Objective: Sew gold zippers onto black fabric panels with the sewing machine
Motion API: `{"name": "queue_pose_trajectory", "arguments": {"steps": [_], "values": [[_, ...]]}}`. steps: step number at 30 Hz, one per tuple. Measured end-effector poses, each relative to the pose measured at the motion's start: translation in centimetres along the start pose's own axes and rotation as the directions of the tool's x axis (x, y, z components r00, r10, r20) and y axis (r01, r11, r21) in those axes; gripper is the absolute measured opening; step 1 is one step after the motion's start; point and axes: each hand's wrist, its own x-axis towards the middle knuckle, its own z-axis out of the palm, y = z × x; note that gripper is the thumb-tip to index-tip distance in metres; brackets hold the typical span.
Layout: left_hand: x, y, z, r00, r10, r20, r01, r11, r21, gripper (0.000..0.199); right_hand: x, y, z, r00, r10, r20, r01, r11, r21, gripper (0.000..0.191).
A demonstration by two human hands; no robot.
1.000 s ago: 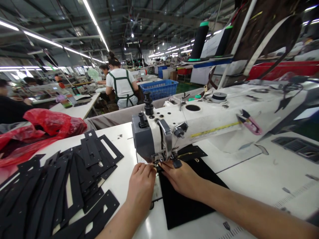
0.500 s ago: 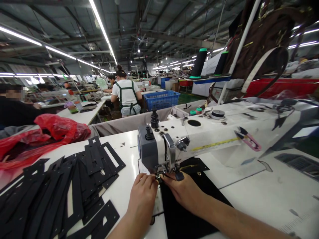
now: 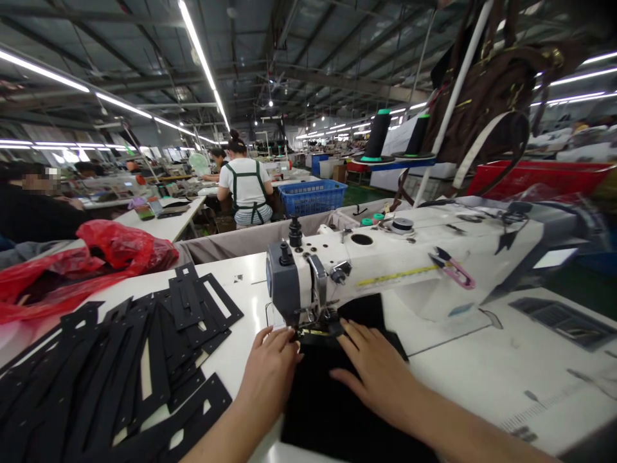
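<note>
A black fabric panel [image 3: 332, 411] lies on the white table under the head of a white sewing machine [image 3: 395, 257]. At the panel's left edge, beside the presser foot, my left hand [image 3: 270, 366] has its fingers bent and closed on the fabric. My right hand [image 3: 376, 366] rests flat on the panel to the right of the needle area, fingers spread and thumb apart. Between the hands, a short gold-coloured zipper strip [image 3: 312, 332] shows at the foot. The needle tip itself is hidden.
Many black cut frame pieces [image 3: 125, 360] are piled at the left, with a red plastic bag [image 3: 120, 251] behind them. Pink-handled snips [image 3: 456, 270] lie against the machine arm. Thread cones [image 3: 378, 135] stand behind. A person [image 3: 245, 183] works beyond, near a blue basket [image 3: 313, 196].
My right hand has gone from pinching near the foot to lying spread on the fabric. The panel has turned and shifted left, and the zipper now lies across at the foot.
</note>
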Motion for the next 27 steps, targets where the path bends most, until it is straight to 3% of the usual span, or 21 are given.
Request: {"name": "queue_pose_trajectory", "arguments": {"steps": [2,5,10,12,14,17,19,22,27], "values": [[-0.8,0.5,-1.1,0.997,0.007,0.082,-0.003,0.999,-0.051,0.017,-2.7,-0.8,-1.6,0.992,-0.128,-0.002,0.128,0.991,-0.048,0.051],[-1.8,1.2,-2.1,0.986,0.001,0.168,0.017,0.994,-0.108,0.026,-5.6,-2.2,-3.0,0.947,-0.320,-0.034,0.317,0.945,-0.082,0.031],[-2.1,1.1,-2.6,0.983,-0.032,0.182,0.062,0.986,-0.158,0.025,-6.1,-4.4,-2.6,0.903,-0.395,-0.169,0.389,0.919,-0.069,0.028],[-2.0,1.3,-2.8,0.982,-0.056,0.182,0.084,0.985,-0.149,0.023,-5.3,-4.8,-3.0,0.892,-0.358,-0.277,0.371,0.929,-0.006,0.029],[-2.1,1.9,-3.2,0.978,-0.100,0.185,0.130,0.978,-0.160,0.023,-4.1,-4.7,-4.4,0.914,-0.231,-0.333,0.292,0.946,0.144,0.031],[-1.8,3.6,-3.7,0.969,-0.127,0.211,0.195,0.919,-0.343,0.024,-1.5,-3.5,-7.3,0.954,0.027,-0.299,0.078,0.939,0.334,0.031],[-1.4,4.7,-4.0,0.975,-0.173,0.141,0.220,0.855,-0.470,0.024,0.2,-2.4,-8.7,0.952,0.057,-0.300,0.043,0.948,0.315,0.030],[-0.3,5.4,-4.4,0.965,-0.248,-0.082,0.172,0.840,-0.515,0.019,1.7,-1.3,-9.3,0.957,-0.021,-0.289,0.098,0.962,0.253,0.029],[1.7,5.3,-4.0,0.966,-0.141,-0.217,0.029,0.892,-0.451,0.009,2.3,-0.9,-8.9,0.960,-0.031,-0.277,0.107,0.958,0.264,0.030]]}}
